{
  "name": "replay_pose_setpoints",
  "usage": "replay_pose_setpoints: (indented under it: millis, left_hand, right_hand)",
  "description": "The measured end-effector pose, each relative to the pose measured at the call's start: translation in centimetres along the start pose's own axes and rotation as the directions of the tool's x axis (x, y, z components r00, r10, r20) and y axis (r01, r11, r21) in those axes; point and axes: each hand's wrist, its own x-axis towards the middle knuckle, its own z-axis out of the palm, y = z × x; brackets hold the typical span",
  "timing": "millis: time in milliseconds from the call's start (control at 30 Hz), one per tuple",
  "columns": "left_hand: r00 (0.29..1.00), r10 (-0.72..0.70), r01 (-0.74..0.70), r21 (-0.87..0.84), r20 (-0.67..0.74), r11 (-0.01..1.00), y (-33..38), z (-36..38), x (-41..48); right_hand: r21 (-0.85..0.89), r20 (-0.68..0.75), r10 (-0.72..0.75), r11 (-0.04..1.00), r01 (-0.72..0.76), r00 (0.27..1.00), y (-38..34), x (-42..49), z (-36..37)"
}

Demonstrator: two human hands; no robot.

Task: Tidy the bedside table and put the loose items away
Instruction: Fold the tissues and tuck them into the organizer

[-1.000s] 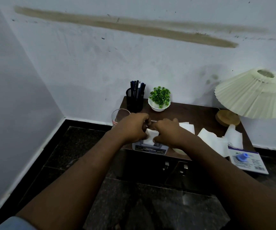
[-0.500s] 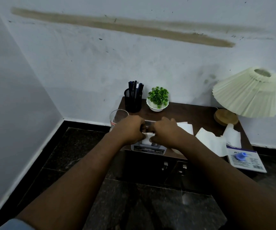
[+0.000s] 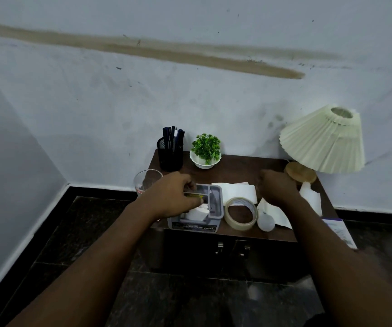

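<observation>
So the left hand [image 3: 173,197] is parked right over the grey box [image 3: 216,205] at the front of the table [image 3: 244,165], pinching a small yellow thing [image 3: 193,195] between thumb and fingers. It's thin and flat-ish, too small to say what it is, but I'd bet it weighs nothing and could slip out of a lazy pinch. Holding it near the middle the way it's held now looks fine to me. Just under that hand's fingertips a folded white tissue [image 3: 198,213] sits in the box.

The right hand [image 3: 277,187] is curled into a loose fist with the knuckles up, further out over the table and close to the lamp base [image 3: 301,172]. Can't tell if anything's inside it.

Loose stuff that's not yet put away:
- tape roll [image 3: 241,213], between the two hands and just beside the box. It's stiff and light, so hook a finger through the hole or grab the rim.
- little white bulb [image 3: 266,223], on the near side of the right hand. It looks smooth and rolly, so I'd cup it.
- paper sheets [image 3: 237,192], lying just off the right hand on its inner side. They're floppy, so pinch an edge or scrunch them.
- crumpled tissue [image 3: 310,197], on the outer side of the right hand. It's soft, grab it anywhere.

Both forearms reach in straight from below, with the wrists about level.
</observation>
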Motion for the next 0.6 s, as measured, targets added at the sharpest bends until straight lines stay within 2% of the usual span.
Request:
replay_pose_setpoints:
  millis: [100, 233, 400, 500, 600]
  left_hand:
    - [0.998, -0.027, 0.021, -0.122, -0.051, 0.992, 0.8, -0.3, 0.5]
    - [0.997, -0.061, 0.051, -0.178, -0.051, 0.983, 1.0, -0.6, 1.1]
    - [0.997, -0.05, 0.038, -0.186, -0.063, 0.982, 0.9, 0.0, 1.3]
    - [0.997, -0.056, 0.043, -0.195, -0.061, 0.98, 0.9, 0.2, 1.2]
    - [0.995, -0.067, 0.048, -0.223, -0.079, 0.974, 1.2, 0.2, 1.1]
  right_hand:
    - [0.087, 0.076, 0.092, 0.991, -0.099, 0.993, -0.2, 1.1, 1.9]
    - [0.024, 0.222, 0.208, 0.975, -0.219, 0.953, -1.5, 2.5, 4.0]
    - [0.085, 0.115, 0.232, 0.967, -0.242, 0.966, -1.9, 2.7, 5.1]
    - [0.267, 0.137, 0.223, 0.93, -0.253, 0.965, -1.7, 2.9, 4.6]
    - [0.538, 0.133, 0.224, 0.802, -0.26, 0.966, -1.5, 2.9, 2.8]
